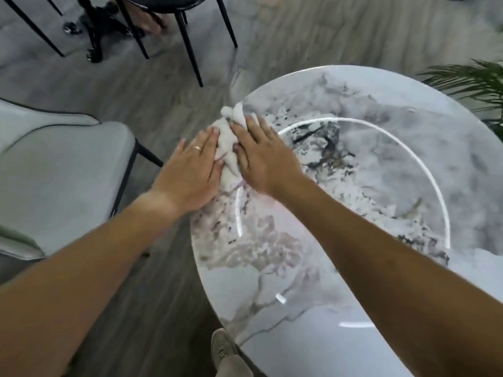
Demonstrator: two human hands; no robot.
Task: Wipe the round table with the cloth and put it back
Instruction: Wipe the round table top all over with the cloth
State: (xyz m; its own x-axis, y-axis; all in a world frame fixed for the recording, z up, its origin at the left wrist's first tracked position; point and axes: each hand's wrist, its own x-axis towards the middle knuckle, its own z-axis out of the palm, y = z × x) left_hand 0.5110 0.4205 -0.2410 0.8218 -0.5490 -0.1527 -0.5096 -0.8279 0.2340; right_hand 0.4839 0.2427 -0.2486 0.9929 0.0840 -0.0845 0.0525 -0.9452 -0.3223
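Head view: left hand (pixel 190 170) and right hand (pixel 261 156), fingers flat, press the bunched white cloth (pixel 227 142) at the round marble worktop (pixel 353 200) left edge; sweep inward, overlapping.

Head view, looking steeply down, close over round table (pixel 353 172), edges seemingly blurred

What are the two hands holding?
A white cloth: left hand and right hand press flat on its sides at the table edge.

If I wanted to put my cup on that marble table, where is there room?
Nearly all of the round table is bare: the middle, the side by the plant, the near edge. Only the far left rim is crowded, where both hands press the cloth.
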